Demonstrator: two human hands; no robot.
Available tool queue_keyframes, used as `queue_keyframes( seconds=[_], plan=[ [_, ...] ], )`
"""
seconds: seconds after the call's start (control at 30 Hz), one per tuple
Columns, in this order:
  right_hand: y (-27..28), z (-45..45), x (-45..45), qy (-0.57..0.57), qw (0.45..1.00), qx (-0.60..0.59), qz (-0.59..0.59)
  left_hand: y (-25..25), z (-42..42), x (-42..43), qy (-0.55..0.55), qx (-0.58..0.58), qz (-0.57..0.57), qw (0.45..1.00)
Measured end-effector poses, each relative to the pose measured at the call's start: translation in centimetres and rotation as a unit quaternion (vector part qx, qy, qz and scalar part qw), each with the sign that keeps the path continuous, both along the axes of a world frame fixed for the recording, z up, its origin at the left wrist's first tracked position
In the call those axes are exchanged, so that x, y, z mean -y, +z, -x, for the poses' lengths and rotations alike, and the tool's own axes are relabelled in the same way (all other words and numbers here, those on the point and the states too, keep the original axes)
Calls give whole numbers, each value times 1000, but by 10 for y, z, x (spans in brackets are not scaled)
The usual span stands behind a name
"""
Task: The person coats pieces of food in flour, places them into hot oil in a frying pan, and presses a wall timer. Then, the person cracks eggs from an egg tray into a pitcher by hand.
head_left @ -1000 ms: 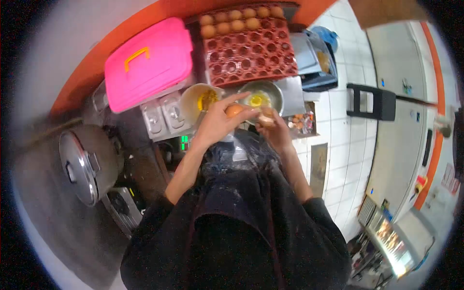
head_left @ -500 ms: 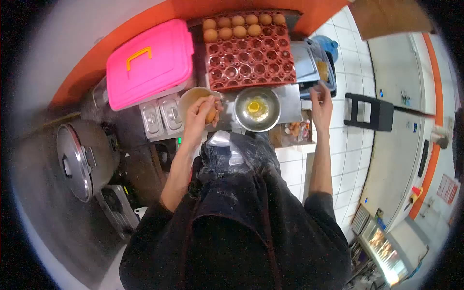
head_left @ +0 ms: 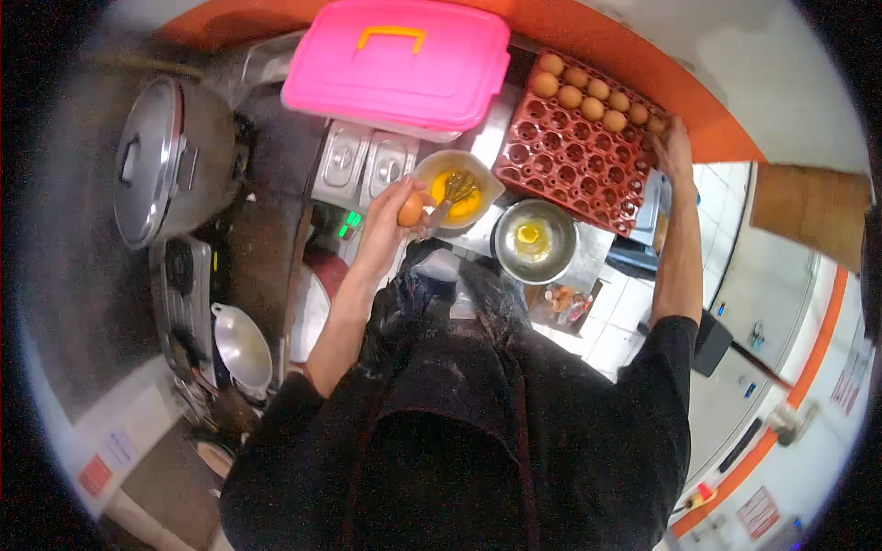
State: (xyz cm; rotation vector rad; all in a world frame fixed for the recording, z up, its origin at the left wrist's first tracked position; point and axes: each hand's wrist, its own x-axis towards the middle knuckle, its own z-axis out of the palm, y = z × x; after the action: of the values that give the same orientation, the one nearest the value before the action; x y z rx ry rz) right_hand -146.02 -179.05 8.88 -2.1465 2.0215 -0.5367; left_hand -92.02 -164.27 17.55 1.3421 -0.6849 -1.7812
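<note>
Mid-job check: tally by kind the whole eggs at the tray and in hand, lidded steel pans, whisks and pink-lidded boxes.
Whole eggs: 11 (10 at the egg tray, one partly behind the right hand; 1 in the left hand)
Lidded steel pans: 2
Whisk: 1
Pink-lidded box: 1
Total: 15 in view

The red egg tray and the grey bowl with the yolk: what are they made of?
Egg tray: probably plastic, somewhat glossy, with small glints on its moulded cups. Bowl: looks like metal, perhaps steel; silvery grey with a shiny rim.
</note>
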Motion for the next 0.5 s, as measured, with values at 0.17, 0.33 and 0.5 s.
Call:
queue_keyframes(
  seconds=[0.17,0.33,0.5],
  plan=[
    [-3,1,5,132,976,-117,125,-6,-5,7,50,-26,-28,998],
    [32,-35,-18,-157,978,114,70,-9,0,8,39,-74,-40,996],
    [72,-179,-92,-22,981,152,117,-38,20,9,72,-175,-31,981]
  ],
)
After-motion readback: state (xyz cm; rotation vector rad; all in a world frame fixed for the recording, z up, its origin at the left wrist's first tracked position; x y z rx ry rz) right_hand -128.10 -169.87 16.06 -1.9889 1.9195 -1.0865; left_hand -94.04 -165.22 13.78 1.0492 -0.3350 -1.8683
